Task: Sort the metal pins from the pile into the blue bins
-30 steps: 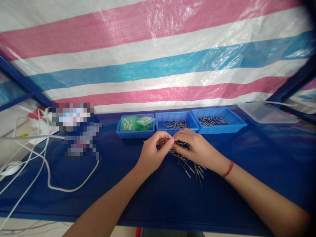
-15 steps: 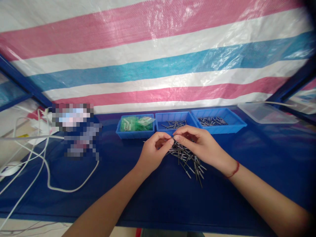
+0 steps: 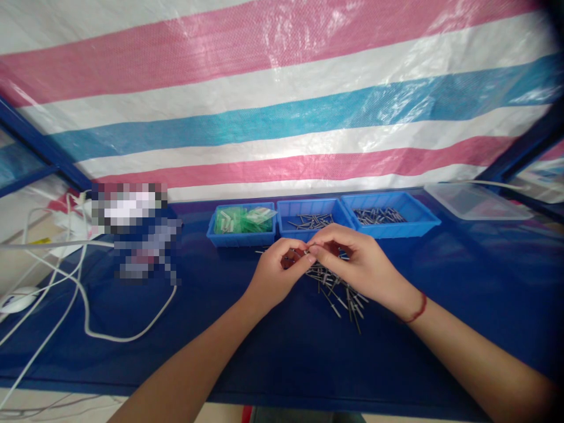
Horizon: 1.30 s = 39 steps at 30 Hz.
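Pile of thin silver-grey, rivet-like metal pins point(image 3: 328, 276) smack in the middle of a glossy dark-blue tabletop point(image 3: 317, 364), partly tucked under the bare right hand point(image 3: 365, 255), with loose ends fanning out toward the near edge. Bare left hand point(image 3: 268, 273) just left of the heap, fingers curled, thumb and index nearly closed into a ring. Right hand arched the same way, thumb and index tips close together, right up against the left fingertips. Can't tell what, if anything, in either pinch, way too small from here. Dark red cord bracelet point(image 3: 423, 306) on the right wrist.

Just beyond, three bins in a row: a blue plastic left bin point(image 3: 240, 239) full of see-through green packets point(image 3: 240, 220), a blue plastic middle bin point(image 3: 308, 205) with a scatter of short metal pieces point(image 3: 315, 222), and a wider blue plastic right bin point(image 3: 396, 230) with a denser bunch of grey metal pieces point(image 3: 379, 216). Flat translucent plastic lid point(image 3: 480, 202) off to the right. Tangle of white cables point(image 3: 123, 339) on the far left, near a rounded white mouse-shaped object point(image 3: 17, 299). Pink, white and blue striped plastic sheet point(image 3: 282, 126) behind everything.
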### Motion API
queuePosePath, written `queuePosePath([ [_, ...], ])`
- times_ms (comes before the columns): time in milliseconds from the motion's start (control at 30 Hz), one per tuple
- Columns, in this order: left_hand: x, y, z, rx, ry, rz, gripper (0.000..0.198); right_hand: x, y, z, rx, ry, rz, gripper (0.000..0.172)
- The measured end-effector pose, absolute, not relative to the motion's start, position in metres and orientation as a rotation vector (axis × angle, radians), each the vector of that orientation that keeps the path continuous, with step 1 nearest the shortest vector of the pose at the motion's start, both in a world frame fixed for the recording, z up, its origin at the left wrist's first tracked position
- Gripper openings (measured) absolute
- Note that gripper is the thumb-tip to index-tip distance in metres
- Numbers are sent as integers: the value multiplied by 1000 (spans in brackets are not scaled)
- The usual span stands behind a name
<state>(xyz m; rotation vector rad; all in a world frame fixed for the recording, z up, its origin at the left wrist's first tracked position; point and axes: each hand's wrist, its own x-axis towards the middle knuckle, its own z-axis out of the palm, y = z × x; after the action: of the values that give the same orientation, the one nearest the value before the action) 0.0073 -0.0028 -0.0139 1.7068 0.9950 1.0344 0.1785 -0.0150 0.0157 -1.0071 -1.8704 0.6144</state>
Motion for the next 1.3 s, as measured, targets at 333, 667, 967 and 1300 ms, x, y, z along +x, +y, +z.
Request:
queuePosePath([
  [333,5,-3,-8,1709,1022,1106,18,182,-12,16,-1007,-1912,640,9],
  [667,1,-7,-1,2202,1060,901,31,208,0,23,-1199,-1839,353,15],
  [967,0,-12,-4,2635,1042,497,26,296,26,18,-1858,-1615,-247,19],
  [1300,0,-10,-3,2710,1076,429,18,262,21,19,-1668,-1787,-409,17],
])
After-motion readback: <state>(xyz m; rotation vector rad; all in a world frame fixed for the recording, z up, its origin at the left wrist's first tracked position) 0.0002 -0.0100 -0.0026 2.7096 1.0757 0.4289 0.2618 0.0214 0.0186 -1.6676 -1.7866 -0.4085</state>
